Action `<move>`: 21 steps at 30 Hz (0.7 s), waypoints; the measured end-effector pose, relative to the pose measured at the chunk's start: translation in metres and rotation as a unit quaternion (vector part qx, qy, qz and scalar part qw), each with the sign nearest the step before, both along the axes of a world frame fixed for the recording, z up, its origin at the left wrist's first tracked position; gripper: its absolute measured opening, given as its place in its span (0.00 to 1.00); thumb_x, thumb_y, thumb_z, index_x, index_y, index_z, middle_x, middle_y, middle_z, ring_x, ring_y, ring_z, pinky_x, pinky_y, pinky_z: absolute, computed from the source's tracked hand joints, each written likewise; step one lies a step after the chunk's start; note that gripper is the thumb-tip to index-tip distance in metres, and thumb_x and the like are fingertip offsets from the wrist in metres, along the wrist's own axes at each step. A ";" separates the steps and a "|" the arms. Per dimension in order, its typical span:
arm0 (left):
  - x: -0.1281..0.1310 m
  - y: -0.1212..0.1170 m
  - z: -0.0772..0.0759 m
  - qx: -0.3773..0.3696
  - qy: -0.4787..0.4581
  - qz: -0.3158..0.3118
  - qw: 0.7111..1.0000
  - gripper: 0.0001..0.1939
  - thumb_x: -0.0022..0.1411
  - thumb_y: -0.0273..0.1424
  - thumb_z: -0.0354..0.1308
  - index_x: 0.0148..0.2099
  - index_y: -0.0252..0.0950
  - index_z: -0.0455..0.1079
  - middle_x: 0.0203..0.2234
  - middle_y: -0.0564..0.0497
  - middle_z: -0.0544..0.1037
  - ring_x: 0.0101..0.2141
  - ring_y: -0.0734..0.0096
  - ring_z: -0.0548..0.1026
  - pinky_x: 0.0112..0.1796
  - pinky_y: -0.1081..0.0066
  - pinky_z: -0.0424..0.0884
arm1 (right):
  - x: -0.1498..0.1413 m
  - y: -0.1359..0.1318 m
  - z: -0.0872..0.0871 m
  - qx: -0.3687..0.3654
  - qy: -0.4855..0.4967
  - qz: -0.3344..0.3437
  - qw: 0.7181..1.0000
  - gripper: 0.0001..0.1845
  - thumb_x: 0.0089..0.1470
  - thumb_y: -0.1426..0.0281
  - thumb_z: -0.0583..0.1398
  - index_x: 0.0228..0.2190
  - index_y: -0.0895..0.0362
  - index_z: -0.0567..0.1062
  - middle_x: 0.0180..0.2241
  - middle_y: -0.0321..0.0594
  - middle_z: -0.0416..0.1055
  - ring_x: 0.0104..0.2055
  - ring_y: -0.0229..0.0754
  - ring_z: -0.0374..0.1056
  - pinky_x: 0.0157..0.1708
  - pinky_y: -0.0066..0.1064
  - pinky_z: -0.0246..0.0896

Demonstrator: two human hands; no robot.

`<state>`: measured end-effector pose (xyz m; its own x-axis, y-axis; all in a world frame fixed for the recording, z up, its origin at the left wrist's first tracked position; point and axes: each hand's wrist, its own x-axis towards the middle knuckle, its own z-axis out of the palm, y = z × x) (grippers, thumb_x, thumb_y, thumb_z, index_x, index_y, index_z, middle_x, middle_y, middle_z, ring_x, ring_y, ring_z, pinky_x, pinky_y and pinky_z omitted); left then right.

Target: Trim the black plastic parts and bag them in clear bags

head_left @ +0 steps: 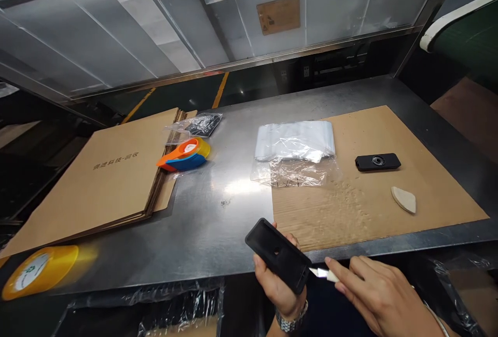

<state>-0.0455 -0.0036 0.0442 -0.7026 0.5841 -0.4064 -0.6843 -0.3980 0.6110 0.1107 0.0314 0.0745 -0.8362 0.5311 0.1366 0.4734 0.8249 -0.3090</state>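
Observation:
My left hand (278,282) grips a flat black plastic part (278,254) with a small hole in it, held tilted just past the near edge of the metal table (218,212). My right hand (379,293) pinches a small white blade tool (322,274) whose tip touches the lower right end of that part. A second black part (377,161) with a round fitting lies on the brown cardboard sheet (373,197), far from both hands. A beige wedge-shaped piece (404,199) lies on the same sheet.
Clear plastic bags (295,153) lie in a pile mid-table. An orange and blue tape dispenser (185,156) rests beside a stack of flat cardboard (105,181). A yellow tape roll (39,269) sits at the near left corner. A shiny panel (155,26) rises behind.

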 end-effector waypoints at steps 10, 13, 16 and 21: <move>0.002 -0.003 0.002 0.001 0.027 -0.010 1.000 0.25 0.49 0.49 0.54 0.44 0.39 0.72 0.22 0.48 0.73 0.23 0.70 0.67 0.23 0.74 0.66 | 0.000 -0.001 0.002 -0.007 -0.020 -0.004 1.000 0.18 0.63 0.67 0.43 0.47 0.55 0.67 0.24 0.36 0.66 0.24 0.39 0.67 0.21 0.28 0.59; 0.002 -0.004 0.002 -0.010 0.013 -0.001 1.000 0.26 0.46 0.49 0.56 0.43 0.39 0.72 0.24 0.48 0.73 0.24 0.70 0.68 0.24 0.74 0.67 | 0.000 0.000 0.003 -0.012 -0.025 -0.005 1.000 0.18 0.63 0.66 0.43 0.47 0.55 0.67 0.24 0.36 0.67 0.25 0.39 0.67 0.21 0.28 0.60; 0.003 -0.005 0.001 -0.009 0.015 -0.006 1.000 0.26 0.46 0.49 0.57 0.43 0.38 0.73 0.25 0.48 0.73 0.23 0.70 0.68 0.23 0.75 0.66 | 0.001 0.002 0.005 -0.013 -0.030 -0.003 0.999 0.19 0.63 0.66 0.42 0.47 0.55 0.68 0.24 0.36 0.67 0.25 0.39 0.68 0.22 0.27 0.60; 0.004 -0.004 0.002 -0.010 0.016 -0.005 1.000 0.25 0.46 0.49 0.56 0.43 0.38 0.73 0.24 0.49 0.73 0.23 0.71 0.68 0.24 0.75 0.68 | 0.002 0.001 0.004 -0.011 -0.033 -0.007 0.999 0.19 0.63 0.65 0.42 0.46 0.54 0.69 0.24 0.36 0.67 0.25 0.38 0.68 0.22 0.27 0.59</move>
<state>-0.0412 -0.0080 0.0459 -0.7096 0.5831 -0.3955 -0.6683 -0.3792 0.6400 0.1127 0.0321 0.0783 -0.8358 0.5445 0.0703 0.5040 0.8117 -0.2951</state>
